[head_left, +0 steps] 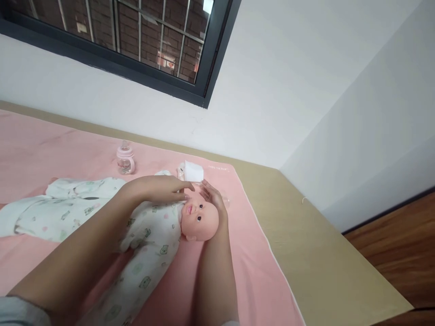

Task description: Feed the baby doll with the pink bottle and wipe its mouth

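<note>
A baby doll [200, 219] in a white printed romper [159, 226] lies on its back on a pink sheet [248, 267], its head to the right. My left hand [166, 188] reaches across the doll's upper chest, with fingers stretched out beside its chin. Contact of the fingertips with the face is unclear. Beyond the head, my right hand [214, 195] has its fingers extended and slightly curved; that wrist and forearm pass behind the head, which seems to rest against them. Neither hand visibly grips anything. Just past my hands are a white cup [194, 171] and a clear wrapper [181, 171].
A pink-handled baby bottle [125, 159] stands upright on the sheet at the back left. Tan board [288, 226] shows beyond the sheet's right edge. White walls [251, 117] and a dark-framed window [200, 90] close off the back. A small pale hook-like piece [304, 199] is at the right.
</note>
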Tool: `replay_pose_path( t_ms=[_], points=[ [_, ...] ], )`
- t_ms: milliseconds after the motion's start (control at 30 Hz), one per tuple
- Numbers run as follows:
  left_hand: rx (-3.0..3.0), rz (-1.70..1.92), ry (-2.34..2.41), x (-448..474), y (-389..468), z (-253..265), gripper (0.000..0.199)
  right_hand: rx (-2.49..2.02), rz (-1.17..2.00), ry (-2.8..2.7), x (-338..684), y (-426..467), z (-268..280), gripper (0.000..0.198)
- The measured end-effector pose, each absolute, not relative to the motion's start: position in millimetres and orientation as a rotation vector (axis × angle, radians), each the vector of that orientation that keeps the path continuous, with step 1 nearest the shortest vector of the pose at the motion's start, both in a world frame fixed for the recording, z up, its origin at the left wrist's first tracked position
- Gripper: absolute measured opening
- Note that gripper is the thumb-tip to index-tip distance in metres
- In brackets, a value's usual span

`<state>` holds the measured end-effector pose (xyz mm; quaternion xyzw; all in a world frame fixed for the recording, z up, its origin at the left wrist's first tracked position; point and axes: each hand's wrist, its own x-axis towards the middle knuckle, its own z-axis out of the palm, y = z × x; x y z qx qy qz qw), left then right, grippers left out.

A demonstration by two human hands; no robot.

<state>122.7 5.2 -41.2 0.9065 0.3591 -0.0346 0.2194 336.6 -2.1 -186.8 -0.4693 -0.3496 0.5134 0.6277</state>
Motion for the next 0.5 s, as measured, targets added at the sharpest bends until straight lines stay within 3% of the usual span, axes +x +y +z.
replay_pose_path(
  t_ms=[500],
  points=[
    [2.439, 0.036, 1.125, 89.7, 1.0, -37.2, 0.053, -1.062, 1.259, -0.739, 332.0, -10.1, -163.8, 0.041]
  ],
)
